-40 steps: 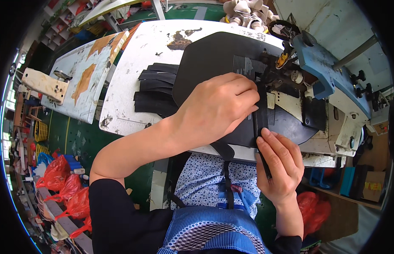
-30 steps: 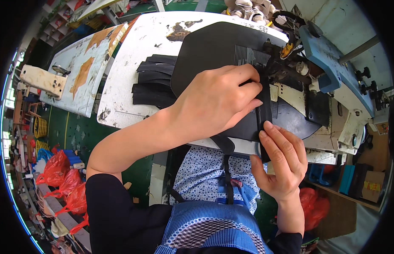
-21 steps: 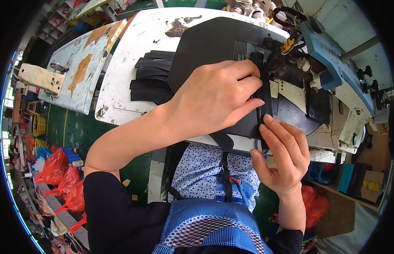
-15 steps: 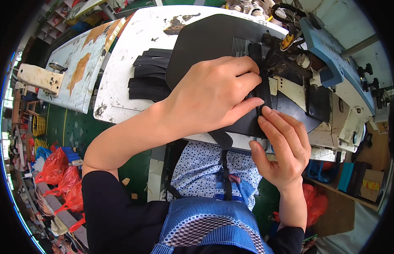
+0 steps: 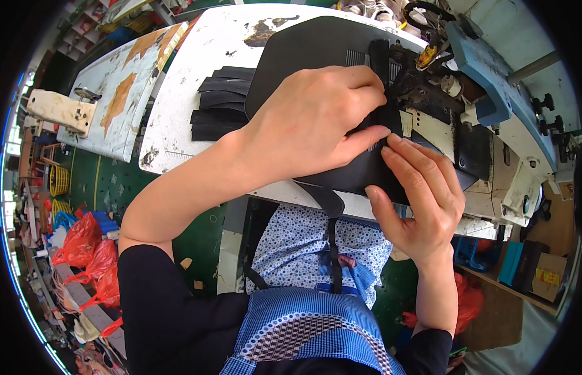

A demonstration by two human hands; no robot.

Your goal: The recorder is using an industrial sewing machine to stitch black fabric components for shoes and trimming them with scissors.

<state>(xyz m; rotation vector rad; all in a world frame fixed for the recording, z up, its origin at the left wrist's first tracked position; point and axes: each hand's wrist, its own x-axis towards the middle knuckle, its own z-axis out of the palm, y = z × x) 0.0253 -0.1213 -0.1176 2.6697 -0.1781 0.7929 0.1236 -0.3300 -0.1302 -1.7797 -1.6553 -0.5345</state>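
Observation:
A dark, narrow black strip runs away from me over the black plate of the machine. My left hand reaches across from the left, its curled fingers on the strip and its thumb near the strip's near end. My right hand has its fingertips at that same near end, almost touching my left thumb; its own thumb stands apart. The strip's middle is mostly hidden under my fingers. Several similar black strips lie in a row on the white tabletop, left of the plate.
The sewing machine's blue and white arm stands at the right. One curved black strip hangs at the table's front edge. A second worn table is at the left, with red plastic bags below. Shoes lie behind.
Both hands have shifted slightly away from me along with the strip. My left hand's fingers have moved up a little, and the strip's far end shows more.

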